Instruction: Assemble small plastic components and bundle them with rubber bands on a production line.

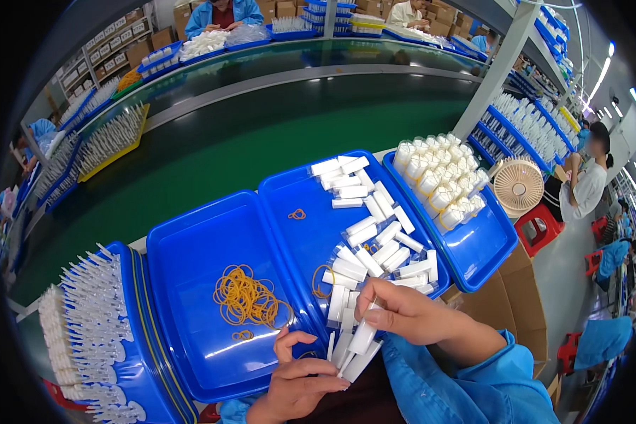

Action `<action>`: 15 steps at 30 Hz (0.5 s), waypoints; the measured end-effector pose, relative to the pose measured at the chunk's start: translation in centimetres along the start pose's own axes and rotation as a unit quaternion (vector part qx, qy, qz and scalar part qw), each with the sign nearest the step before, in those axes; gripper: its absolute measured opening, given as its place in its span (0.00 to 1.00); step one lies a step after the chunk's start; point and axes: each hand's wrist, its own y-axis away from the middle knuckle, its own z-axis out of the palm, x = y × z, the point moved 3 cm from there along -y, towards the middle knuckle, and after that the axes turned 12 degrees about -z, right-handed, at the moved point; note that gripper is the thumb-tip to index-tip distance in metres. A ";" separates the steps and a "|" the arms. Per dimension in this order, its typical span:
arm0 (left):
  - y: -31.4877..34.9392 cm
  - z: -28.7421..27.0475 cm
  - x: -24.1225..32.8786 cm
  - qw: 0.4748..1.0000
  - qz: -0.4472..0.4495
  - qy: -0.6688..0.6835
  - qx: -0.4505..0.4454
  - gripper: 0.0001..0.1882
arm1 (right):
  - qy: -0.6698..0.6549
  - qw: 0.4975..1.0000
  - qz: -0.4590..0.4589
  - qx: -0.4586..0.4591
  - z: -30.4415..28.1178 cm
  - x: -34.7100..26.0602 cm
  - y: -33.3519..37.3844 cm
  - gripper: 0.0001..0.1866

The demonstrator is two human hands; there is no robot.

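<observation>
My left hand (300,381), at the lower middle, has its thumb and fingers closed on a few small white rectangular pieces (361,362). Between the thumb and fingers of my right hand (410,311) is another white piece (363,338), tilted over that bunch and touching it or nearly so. Just beyond both hands lies the middle blue tray (290,244), with many loose white pieces with clear ends (385,251) along its right side. A heap of yellow-brown rubber bands (247,297) sits in the left blue tray (191,311), near my left hand.
A right-hand blue tray (482,247) holds banded bundles of white pieces (442,177). Stacked trays with upright clear-and-white parts (99,325) stand at the left. Beyond runs a green conveyor belt (261,131). A fan (518,185), a cardboard box (509,304) and co-workers are around.
</observation>
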 end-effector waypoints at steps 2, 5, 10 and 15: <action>0.1 0.0 0.0 1.000 0.005 0.005 0.001 0.06 | 0.141 0.988 -0.059 -0.007 0.3 -0.9 -0.2 0.11; 0.3 0.1 -0.3 0.999 -0.019 0.042 0.011 0.05 | 0.071 0.997 -0.003 -0.044 0.6 -1.8 -0.2 0.10; -0.1 0.0 0.2 0.995 -0.033 0.049 0.079 0.11 | 0.207 0.972 -0.048 -0.104 2.1 -1.6 -0.2 0.11; 0.0 -0.5 0.4 0.996 -0.031 -0.042 0.075 0.11 | 0.150 0.975 -0.061 -0.153 3.1 -0.9 -0.7 0.10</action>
